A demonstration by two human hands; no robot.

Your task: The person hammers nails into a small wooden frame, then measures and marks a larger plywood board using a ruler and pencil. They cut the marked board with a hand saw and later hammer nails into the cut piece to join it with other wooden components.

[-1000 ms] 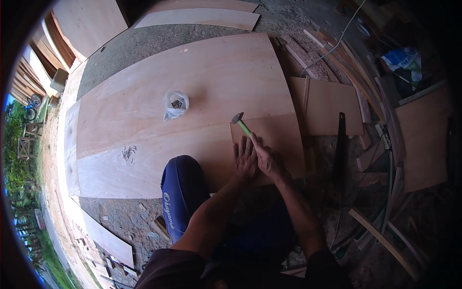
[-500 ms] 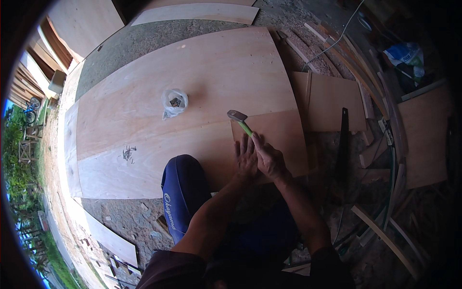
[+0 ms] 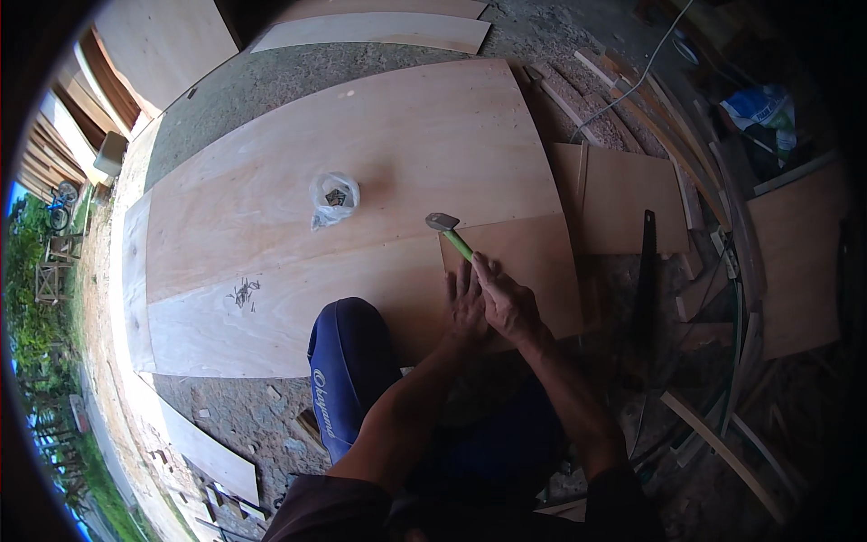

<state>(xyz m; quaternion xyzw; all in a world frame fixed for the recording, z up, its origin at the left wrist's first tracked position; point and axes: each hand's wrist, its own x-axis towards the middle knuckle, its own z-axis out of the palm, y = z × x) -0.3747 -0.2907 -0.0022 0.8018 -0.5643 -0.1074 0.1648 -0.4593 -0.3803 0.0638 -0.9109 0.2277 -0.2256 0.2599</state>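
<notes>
My right hand [image 3: 511, 309] grips a hammer by its green handle [image 3: 458, 244]. The metal hammer head [image 3: 442, 221] is over the corner of a darker plywood piece [image 3: 533, 253]. Close beside it, my left hand [image 3: 467, 305] lies on the wood with its fingers stretched out; what is under the palm is hidden. Beneath both hands is a large pale plywood panel [image 3: 433, 117] with a curved edge. A clear plastic bag [image 3: 335, 197] of small dark metal pieces stands on it. Loose nails [image 3: 244, 292] lie in a small heap farther left.
My blue-clad knee [image 3: 350, 334] is on the panel's near edge. A handsaw [image 3: 646, 271] lies to the right, by a plywood offcut [image 3: 632, 200] and long wood strips [image 3: 668, 117]. A grey cable [image 3: 638, 79] crosses at upper right. Rough ground [image 3: 235, 415] shows at lower left.
The whole view has shifted slightly, so the panel and bag appear a little lower and farther right. My hands and the hammer keep nearly the same place on the wood.
</notes>
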